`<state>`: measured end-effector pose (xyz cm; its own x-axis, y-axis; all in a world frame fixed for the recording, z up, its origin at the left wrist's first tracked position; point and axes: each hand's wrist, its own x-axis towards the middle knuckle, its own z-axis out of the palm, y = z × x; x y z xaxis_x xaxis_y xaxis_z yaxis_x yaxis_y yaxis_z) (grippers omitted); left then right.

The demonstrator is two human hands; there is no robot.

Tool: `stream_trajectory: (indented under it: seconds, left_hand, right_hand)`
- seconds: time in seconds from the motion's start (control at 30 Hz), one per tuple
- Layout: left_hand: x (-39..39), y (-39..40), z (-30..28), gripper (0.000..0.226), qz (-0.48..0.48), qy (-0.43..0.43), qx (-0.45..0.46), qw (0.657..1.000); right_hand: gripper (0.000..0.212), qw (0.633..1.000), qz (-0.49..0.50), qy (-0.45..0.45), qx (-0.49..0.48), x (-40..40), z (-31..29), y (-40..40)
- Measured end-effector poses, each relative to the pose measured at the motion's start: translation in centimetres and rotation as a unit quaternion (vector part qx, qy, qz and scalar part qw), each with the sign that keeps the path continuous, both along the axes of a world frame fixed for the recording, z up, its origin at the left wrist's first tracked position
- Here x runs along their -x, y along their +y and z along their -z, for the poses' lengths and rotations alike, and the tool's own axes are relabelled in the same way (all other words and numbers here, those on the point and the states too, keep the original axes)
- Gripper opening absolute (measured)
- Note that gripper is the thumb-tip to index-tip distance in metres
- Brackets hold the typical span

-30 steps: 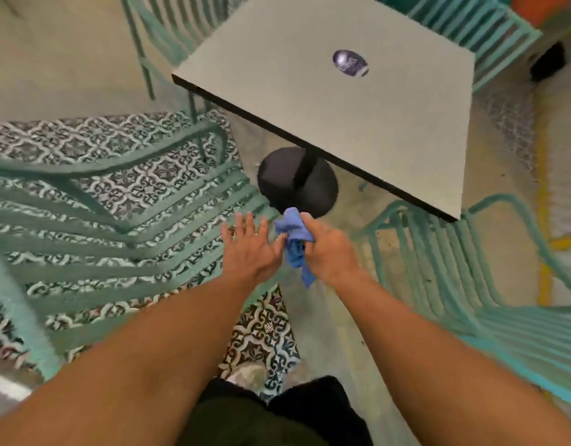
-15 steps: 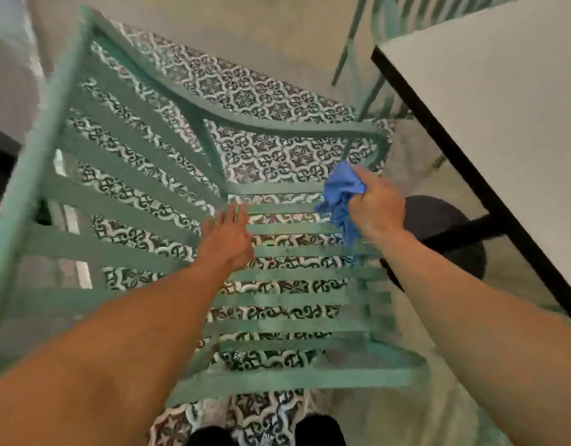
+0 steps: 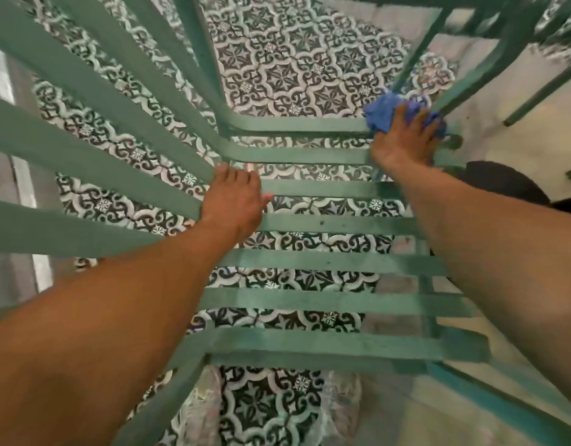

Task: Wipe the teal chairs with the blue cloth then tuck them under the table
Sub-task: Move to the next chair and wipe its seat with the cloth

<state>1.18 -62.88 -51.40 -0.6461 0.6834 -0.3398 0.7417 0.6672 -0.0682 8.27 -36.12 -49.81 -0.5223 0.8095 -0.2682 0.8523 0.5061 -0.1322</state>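
Observation:
A teal slatted metal chair (image 3: pixel 326 262) fills the view from directly above, its seat slats running across and its back slats fanning to the upper left. My right hand (image 3: pixel 403 140) presses the crumpled blue cloth (image 3: pixel 384 114) onto the far right corner of the seat, where an armrest post rises. My left hand (image 3: pixel 234 201) rests palm down on a seat slat near the seat-back junction, its fingers together and curled over the slat. The table top is out of view.
Patterned black-and-white floor tiles (image 3: pixel 297 62) show through the slats. The table's dark round base (image 3: pixel 506 185) sits at the right, just beyond the seat. Legs of another teal chair (image 3: pixel 541 88) stand at the upper right. A pale plain floor (image 3: pixel 519 140) lies at right.
The view has dropped closer over the chair. My right hand moved the cloth down onto the far right seat corner. My left hand came down onto a seat slat.

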Motion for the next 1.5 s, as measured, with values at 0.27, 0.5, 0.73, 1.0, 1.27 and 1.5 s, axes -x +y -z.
stream_trajectory:
  seconds: [0.27,0.5,0.73,1.0,1.27,1.5]
  left_hand:
    - [-0.6,-0.2,0.3,0.050,0.024,0.016,-0.002,1.000]
    - [-0.6,-0.3,0.6,0.059,-0.009,0.021,-0.026,0.999]
    - [-0.8,-0.3,0.4,0.059,-0.014,0.012,-0.012,1.000]
    - [-0.9,-0.3,-0.4,0.047,-0.036,0.015,0.011,0.999]
    - [-0.4,-0.4,0.4,0.059,-0.023,0.004,-0.022,0.999]
    - [0.0,-0.2,0.6,0.049,0.006,0.001,0.004,1.000]
  right_hand:
    - [0.054,0.931,-0.362,0.027,0.040,9.4,1.7,-16.3]
    - [0.046,0.954,-0.286,0.043,-0.076,-0.9,0.6,-3.6]
    - [0.033,0.994,-0.001,0.032,-0.100,-7.3,-2.1,1.7]
    - [0.041,0.935,-0.335,0.090,0.072,6.3,-0.7,-19.0]
    - [0.064,0.985,-0.117,-0.004,-0.126,-13.6,-1.5,0.6]
    - [0.021,0.967,-0.220,0.105,0.071,-2.4,-1.4,-18.6]
